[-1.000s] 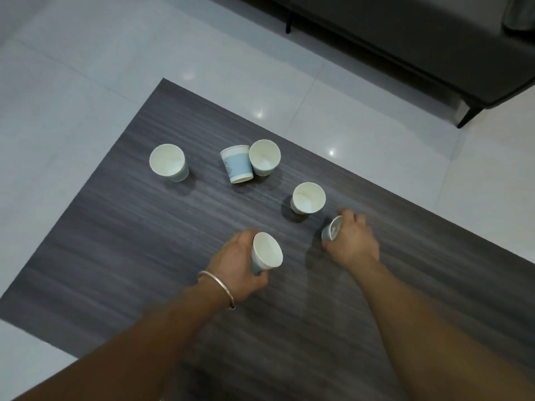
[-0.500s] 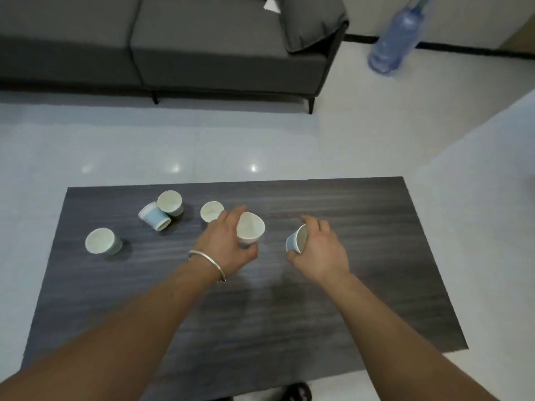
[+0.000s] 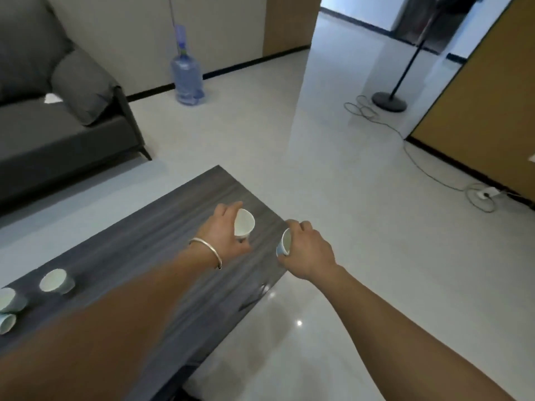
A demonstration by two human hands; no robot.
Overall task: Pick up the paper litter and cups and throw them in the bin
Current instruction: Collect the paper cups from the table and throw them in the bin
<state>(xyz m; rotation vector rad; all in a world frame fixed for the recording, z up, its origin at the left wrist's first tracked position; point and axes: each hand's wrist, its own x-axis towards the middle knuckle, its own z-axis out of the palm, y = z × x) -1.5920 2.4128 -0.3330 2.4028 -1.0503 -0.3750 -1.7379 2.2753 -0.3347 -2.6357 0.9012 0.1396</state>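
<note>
**One cup in each hand at the right end of the table**

At the left border of the view, near the far edge of the dark wooden table [image 3: 144, 227], there are three paper cups. The cut-off cup [image 3: 10, 299] stands upright. The blurred cup [image 3: 5, 323] is just beside it on the near side, and I cannot tell if it stands or lies. The whole cup [image 3: 55, 282] stands upright a little apart to the right.

The left hand [image 3: 223, 233] wears a metal bracelet [image 3: 207, 251]. It is above the table close to the right edge, and its fingers and thumb are curled around a white cup [image 3: 244, 222], which is tilted with its mouth toward the camera. The right hand [image 3: 308, 250] is at the near right corner, partly over the floor [image 3: 318, 169]. Its fingers are wrapped around a blue-sided cup [image 3: 285, 243], which is tipped on its side with its mouth to the left. Both cups are lifted off the table.

Behind, a grey sofa [image 3: 58, 134] has a cushion [image 3: 81, 85] and a small white scrap [image 3: 52, 98] on the seat. A water bottle [image 3: 186, 76] stands at the wall. At the right there is a black stand [image 3: 389, 101] with a cable [image 3: 419, 160] on the floor.
</note>
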